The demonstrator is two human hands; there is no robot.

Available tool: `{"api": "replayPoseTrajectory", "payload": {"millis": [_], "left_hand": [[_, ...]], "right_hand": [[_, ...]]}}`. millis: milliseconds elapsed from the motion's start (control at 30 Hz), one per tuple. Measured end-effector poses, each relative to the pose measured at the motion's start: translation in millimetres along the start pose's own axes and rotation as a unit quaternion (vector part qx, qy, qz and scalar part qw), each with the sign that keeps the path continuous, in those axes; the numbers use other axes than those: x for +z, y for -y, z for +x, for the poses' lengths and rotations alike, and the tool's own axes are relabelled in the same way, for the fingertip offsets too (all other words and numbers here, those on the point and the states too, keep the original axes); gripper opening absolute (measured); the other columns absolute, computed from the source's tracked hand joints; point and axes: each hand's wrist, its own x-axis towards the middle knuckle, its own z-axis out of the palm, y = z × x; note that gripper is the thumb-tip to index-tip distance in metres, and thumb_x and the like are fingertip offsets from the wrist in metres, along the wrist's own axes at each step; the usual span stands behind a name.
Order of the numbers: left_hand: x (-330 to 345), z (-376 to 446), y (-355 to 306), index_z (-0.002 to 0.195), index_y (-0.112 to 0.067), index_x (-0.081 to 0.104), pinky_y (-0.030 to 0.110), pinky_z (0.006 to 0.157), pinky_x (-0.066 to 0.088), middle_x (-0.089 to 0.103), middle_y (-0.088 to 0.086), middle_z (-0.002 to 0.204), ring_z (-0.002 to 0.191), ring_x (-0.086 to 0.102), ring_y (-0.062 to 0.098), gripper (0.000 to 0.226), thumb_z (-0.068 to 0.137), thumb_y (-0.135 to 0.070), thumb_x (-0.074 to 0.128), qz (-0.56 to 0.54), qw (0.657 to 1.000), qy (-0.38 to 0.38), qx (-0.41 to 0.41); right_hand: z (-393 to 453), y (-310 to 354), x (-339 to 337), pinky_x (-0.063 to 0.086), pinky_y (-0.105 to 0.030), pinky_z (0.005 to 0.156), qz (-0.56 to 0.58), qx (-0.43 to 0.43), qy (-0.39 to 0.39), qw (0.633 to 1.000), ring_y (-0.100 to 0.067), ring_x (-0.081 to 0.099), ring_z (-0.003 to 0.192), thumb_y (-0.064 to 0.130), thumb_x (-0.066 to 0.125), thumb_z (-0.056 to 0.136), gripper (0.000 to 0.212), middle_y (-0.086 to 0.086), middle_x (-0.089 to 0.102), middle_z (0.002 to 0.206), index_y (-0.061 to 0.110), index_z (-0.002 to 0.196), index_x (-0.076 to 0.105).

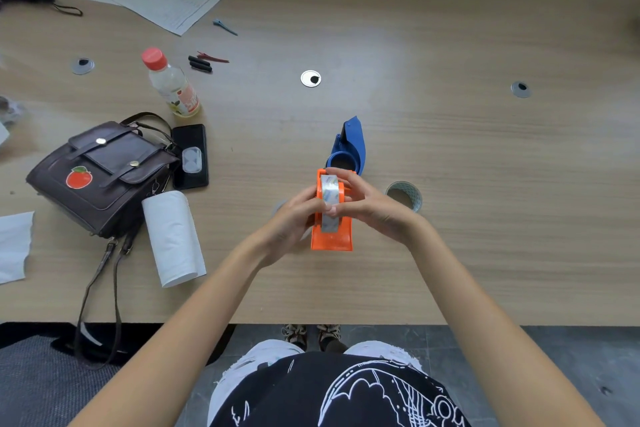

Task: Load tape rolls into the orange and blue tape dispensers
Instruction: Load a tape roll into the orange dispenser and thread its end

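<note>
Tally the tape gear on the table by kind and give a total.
Tape dispensers: 2, the orange dispenser and the blue dispenser
Tape rolls: 2, the clear roll seated in the orange one between both hands, and the loose roll on the table
Total: 4
</note>
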Motion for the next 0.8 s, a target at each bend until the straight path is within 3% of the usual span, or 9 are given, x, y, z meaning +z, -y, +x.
{"api": "replayPoseTrajectory", "payload": {"millis": [133, 267, 500, 700, 800], "left_hand": [[-2.8, -3.6, -3.0, 0.138, -0.020, 0.046, 0.028, 0.094, 0.049, 0.064, 0.001, 0.127, 0.119, 0.059, 0.014, 0.056, 0.084, -0.011, 0.059, 0.031, 0.999, 0.032, -0.009], [-5.0, -3.9, -3.6, 0.139, -0.020, 0.043, 0.030, 0.095, 0.049, 0.065, 0.006, 0.126, 0.116, 0.061, 0.015, 0.064, 0.082, -0.001, 0.065, 0.044, 0.999, 0.023, -0.012], [-12.9, -5.8, -5.1, 0.141, -0.019, 0.041, 0.028, 0.092, 0.051, 0.065, 0.008, 0.125, 0.117, 0.061, 0.018, 0.064, 0.085, 0.000, 0.064, 0.059, 0.998, 0.018, -0.008], [-16.1, -9.8, -6.8, 0.141, -0.018, 0.041, 0.028, 0.094, 0.051, 0.065, 0.007, 0.127, 0.120, 0.060, 0.018, 0.062, 0.086, -0.001, 0.064, 0.053, 0.998, 0.031, -0.001], [-16.4, -12.0, -7.2, 0.140, -0.015, 0.043, 0.030, 0.096, 0.049, 0.064, 0.006, 0.129, 0.121, 0.059, 0.020, 0.056, 0.089, -0.001, 0.060, 0.062, 0.997, 0.044, -0.008]], "right_hand": [[0.7, 12.3, -9.0, 0.046, -0.036, 0.103, -0.072, 0.005, 0.003, 0.997, -0.010, 0.060, 0.116, 0.017, 0.077, 0.072, 0.073, 0.004, 0.062, 0.125, 0.029, 0.137, 0.046], [3.4, 18.4, -11.1, 0.045, -0.038, 0.105, -0.109, 0.004, -0.004, 0.994, -0.010, 0.059, 0.117, 0.025, 0.077, 0.072, 0.068, 0.004, 0.063, 0.125, 0.024, 0.134, 0.049], [4.7, 21.0, -6.0, 0.050, -0.035, 0.099, -0.089, -0.017, -0.030, 0.995, -0.016, 0.063, 0.113, 0.027, 0.068, 0.086, 0.047, -0.004, 0.065, 0.123, 0.019, 0.130, 0.055], [11.1, 21.0, 0.1, 0.051, -0.035, 0.096, -0.096, -0.010, -0.062, 0.993, -0.018, 0.063, 0.112, 0.033, 0.071, 0.076, 0.051, -0.003, 0.067, 0.119, 0.020, 0.124, 0.061], [12.7, 20.2, 3.5, 0.052, -0.034, 0.093, -0.086, -0.017, -0.113, 0.990, -0.017, 0.066, 0.101, 0.024, 0.068, 0.081, 0.034, -0.006, 0.070, 0.109, 0.014, 0.113, 0.069]]}}
